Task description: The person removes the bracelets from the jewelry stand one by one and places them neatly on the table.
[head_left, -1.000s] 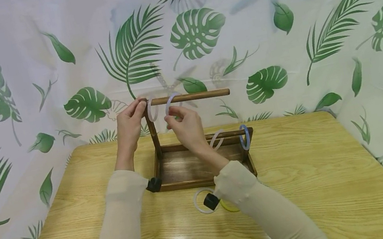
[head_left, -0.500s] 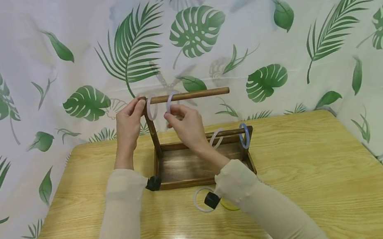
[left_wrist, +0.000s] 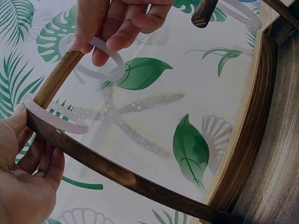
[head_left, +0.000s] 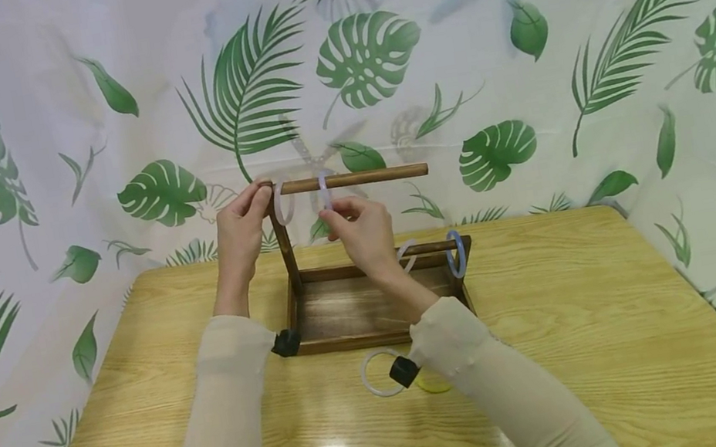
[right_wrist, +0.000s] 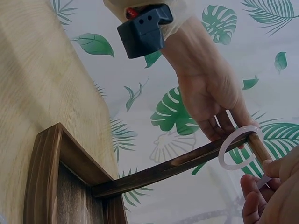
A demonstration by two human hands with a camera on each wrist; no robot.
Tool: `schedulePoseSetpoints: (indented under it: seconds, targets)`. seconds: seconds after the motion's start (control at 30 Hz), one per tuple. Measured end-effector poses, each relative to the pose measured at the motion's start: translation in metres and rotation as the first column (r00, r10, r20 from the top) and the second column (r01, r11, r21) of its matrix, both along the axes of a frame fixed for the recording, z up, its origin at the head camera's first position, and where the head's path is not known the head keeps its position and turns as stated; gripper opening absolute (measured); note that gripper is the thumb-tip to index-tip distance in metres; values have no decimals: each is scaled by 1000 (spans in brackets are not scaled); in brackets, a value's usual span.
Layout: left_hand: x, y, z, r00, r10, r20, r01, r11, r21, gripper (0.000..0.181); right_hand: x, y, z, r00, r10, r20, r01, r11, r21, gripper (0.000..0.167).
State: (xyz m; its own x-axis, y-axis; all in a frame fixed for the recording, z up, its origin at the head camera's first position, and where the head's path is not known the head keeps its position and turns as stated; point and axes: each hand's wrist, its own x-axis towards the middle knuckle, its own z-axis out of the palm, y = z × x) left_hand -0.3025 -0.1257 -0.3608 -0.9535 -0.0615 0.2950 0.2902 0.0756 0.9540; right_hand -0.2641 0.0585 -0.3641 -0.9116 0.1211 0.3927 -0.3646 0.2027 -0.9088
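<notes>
glare on table (head_left: 597,311); wrist views seem dimmer.

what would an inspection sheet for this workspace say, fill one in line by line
surface: wood-grain table, bright glare spot toward the near edge
job's things: dark wooden stand; first pale ring and second pale ring around its upper bar; third pale ring and blue ring around the lower bar; white ring and partly hidden yellow ring on the table
clutter: nothing seen
grips: left grip holds the stand's top corner; right grip pinches the second pale ring
cables: nothing seen
surroundings: leaf-print backdrop behind and at both sides
</notes>
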Motion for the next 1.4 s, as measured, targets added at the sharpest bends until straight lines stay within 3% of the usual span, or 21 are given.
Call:
schedulePoseSetpoints:
  seconds: [0.23,1.0,1.4]
  targets:
    - [0,1,0,1000,6,-9,-6,1000,6,45,2,5,2,998,-6,63,8,1000,-25,16]
    - [-1,0,-1,1000,-3,-2,3,1000,15,47,6,28,1,991,-33,133,43,997,-68,24]
    - [0,0,0,1000,0,18,0,1000,1,44,7,42,3,988,-47,150,52,998,-27,26]
